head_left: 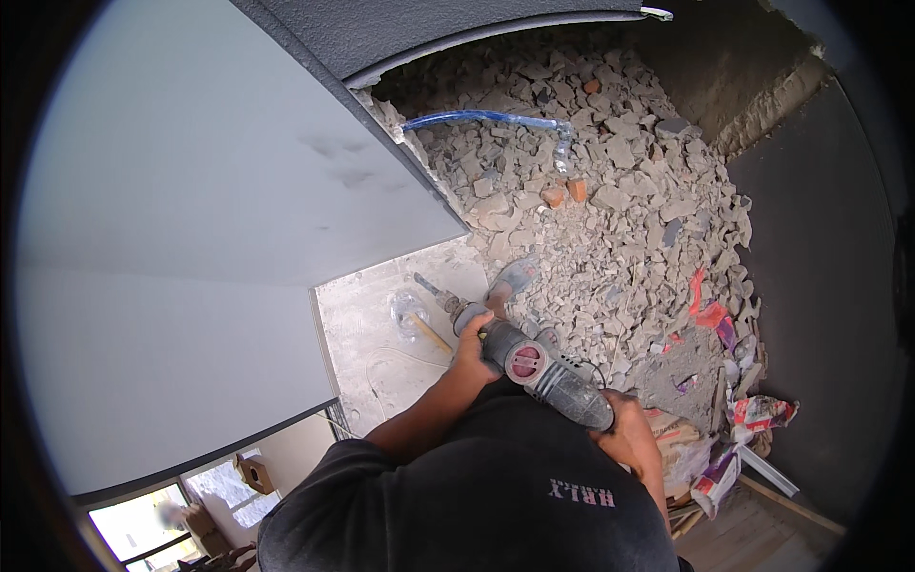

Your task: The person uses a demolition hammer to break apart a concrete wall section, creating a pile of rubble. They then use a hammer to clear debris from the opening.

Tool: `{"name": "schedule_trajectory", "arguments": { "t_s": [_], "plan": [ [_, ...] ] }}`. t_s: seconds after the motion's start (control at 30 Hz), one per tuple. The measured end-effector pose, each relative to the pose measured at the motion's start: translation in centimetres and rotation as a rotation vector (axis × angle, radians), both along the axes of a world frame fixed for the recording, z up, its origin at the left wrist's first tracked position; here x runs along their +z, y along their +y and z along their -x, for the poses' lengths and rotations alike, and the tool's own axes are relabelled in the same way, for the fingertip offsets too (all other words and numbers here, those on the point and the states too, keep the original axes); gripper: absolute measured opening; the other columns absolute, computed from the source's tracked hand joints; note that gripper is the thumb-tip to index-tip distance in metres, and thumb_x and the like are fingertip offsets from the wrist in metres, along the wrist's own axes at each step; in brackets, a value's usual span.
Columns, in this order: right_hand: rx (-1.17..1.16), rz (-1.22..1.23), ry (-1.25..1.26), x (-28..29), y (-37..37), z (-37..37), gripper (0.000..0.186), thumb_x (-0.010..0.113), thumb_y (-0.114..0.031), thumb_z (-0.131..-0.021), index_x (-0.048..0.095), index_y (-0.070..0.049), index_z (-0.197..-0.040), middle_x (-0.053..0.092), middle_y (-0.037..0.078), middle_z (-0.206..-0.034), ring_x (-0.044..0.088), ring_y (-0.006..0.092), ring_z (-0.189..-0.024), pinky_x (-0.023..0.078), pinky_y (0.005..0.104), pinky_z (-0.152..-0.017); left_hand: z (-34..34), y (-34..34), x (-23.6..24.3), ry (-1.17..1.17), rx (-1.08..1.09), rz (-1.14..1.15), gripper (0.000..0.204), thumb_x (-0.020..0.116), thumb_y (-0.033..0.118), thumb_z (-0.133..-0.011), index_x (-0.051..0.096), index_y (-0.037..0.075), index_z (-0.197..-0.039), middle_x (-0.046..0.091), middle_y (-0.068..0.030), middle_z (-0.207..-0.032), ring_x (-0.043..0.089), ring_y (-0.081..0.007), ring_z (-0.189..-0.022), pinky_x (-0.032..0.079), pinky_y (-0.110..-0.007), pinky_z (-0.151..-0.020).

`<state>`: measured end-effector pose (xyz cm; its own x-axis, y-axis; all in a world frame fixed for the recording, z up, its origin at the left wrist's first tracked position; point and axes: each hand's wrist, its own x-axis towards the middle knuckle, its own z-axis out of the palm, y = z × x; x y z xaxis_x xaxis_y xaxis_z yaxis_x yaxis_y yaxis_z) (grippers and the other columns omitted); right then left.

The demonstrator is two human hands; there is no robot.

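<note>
We grip the grey-and-black rotary hammer drill with its red dial (527, 363) two-handed for control: left hand (474, 345) closed around the front barrel, right hand (624, 434) wrapped on the rear handle (bit angled down-left), beside the grey broken-concrete rubble heap (610, 210).

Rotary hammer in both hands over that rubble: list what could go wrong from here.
1. The blue hose lies exposed across the rubble; a stray chisel strike or shifting chunk might puncture it.
2. A foot stands on loose broken pieces, so footing could slip while the left hand and right hand steer the rotary hammer.
3. A thin cord on the floor could snag.
</note>
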<state>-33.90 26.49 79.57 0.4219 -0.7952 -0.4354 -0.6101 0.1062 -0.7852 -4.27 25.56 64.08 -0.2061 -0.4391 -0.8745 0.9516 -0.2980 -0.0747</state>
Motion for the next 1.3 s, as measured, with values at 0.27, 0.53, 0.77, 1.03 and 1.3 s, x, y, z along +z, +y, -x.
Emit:
{"name": "schedule_trajectory", "arguments": {
  "t_s": [0.27,0.53,0.77,1.03,1.3],
  "plan": [
    [0.227,-0.116,-0.178,-2.3,-1.2,-0.7,0.052,0.073,-0.001,-0.068,0.068,0.004,-0.119,0.072,0.025,-0.102,0.072,0.0359,-0.096,0.054,0.0396,-0.086,-1.4,7.6,0.0,-0.028,0.116,0.077,0.064,0.069,0.032,-0.088,0.048,0.004,-0.141,0.059,-0.0212,-0.134,0.058,-0.0409,-0.123,0.044,-0.058,-0.110],
    [0.539,-0.358,-0.241,-6.1,-1.2,-4.3,0.060,0.072,0.000,-0.074,0.062,-0.001,-0.133,0.070,0.020,-0.124,0.067,0.0263,-0.115,0.050,0.0350,-0.099,-4.2,16.0,-2.4,-0.035,0.266,-0.013,0.057,0.068,0.028,-0.090,0.049,0.003,-0.138,0.060,-0.0203,-0.132,0.059,-0.0409,-0.123,0.044,-0.058,-0.110],
    [0.623,-0.726,-0.401,-11.1,0.5,-11.5,0.052,0.073,0.000,-0.084,0.060,0.003,-0.134,0.070,0.013,-0.123,0.065,0.0211,-0.116,0.050,0.0348,-0.102,-6.8,27.1,-5.8,-0.148,0.475,-0.157,0.047,0.071,0.025,-0.087,0.057,0.003,-0.126,0.066,-0.0166,-0.115,0.066,-0.0367,-0.107,0.051,-0.054,-0.103],
    [0.707,-0.266,0.142,-28.3,2.9,-21.9,0.030,0.076,-0.011,-0.081,0.069,0.006,-0.104,0.071,0.010,-0.090,0.069,0.0176,-0.081,0.056,0.0316,-0.074,-8.4,42.8,-8.4,-0.231,0.853,-0.419,0.029,0.074,0.024,-0.084,0.065,0.006,-0.105,0.069,-0.0102,-0.100,0.068,-0.0274,-0.094,0.057,-0.045,-0.092],
    [1.148,-0.065,0.378,-60.4,3.7,-32.8,0.029,0.078,-0.015,-0.067,0.071,0.002,-0.090,0.071,0.020,-0.092,0.069,0.0363,-0.090,0.055,0.0417,-0.084,-2.6,52.4,-10.6,-0.059,1.114,-0.665,0.030,0.076,0.028,-0.082,0.070,0.007,-0.102,0.072,-0.0107,-0.098,0.069,-0.0281,-0.092,0.056,-0.044,-0.093]
  ]
}}
